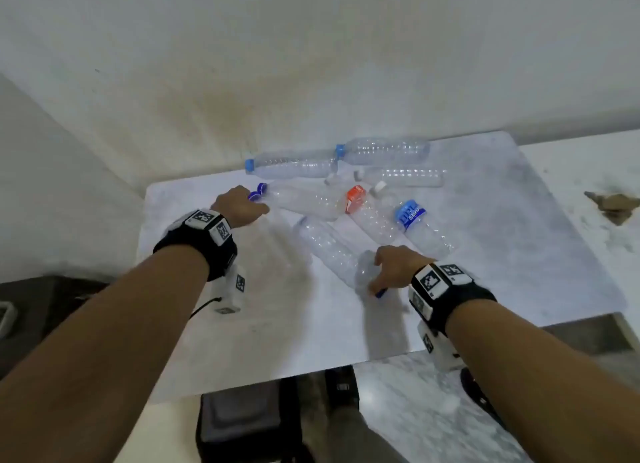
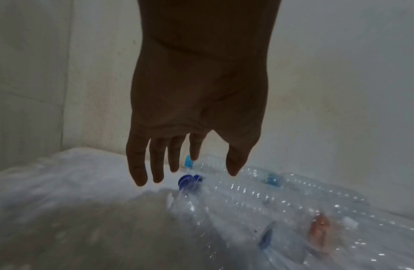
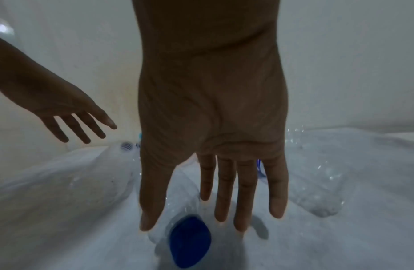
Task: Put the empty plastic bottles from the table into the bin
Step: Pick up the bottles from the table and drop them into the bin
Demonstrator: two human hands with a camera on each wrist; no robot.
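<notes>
Several empty clear plastic bottles lie on the white table (image 1: 242, 324). My left hand (image 1: 258, 204) hovers with straight, spread fingers (image 2: 136, 164) just above the dark blue cap (image 2: 187, 180) of one bottle (image 1: 304, 202), holding nothing. My right hand (image 1: 375, 275) reaches over the neck of the nearest bottle (image 1: 332, 251). Its thumb and straight fingers (image 3: 224, 191) straddle that bottle's dark blue cap (image 3: 189, 241) without closing on it. A red-labelled bottle (image 1: 367, 213) and a blue-labelled bottle (image 1: 422, 230) lie between the hands and the wall.
Two bottles with light blue caps (image 1: 291, 166) (image 1: 381, 149) and a white-capped one (image 1: 398, 176) lie at the back against the wall. A dark grey box-like thing (image 1: 242, 421) sits on the floor under the table's front edge, beside dark shoes (image 1: 343, 390).
</notes>
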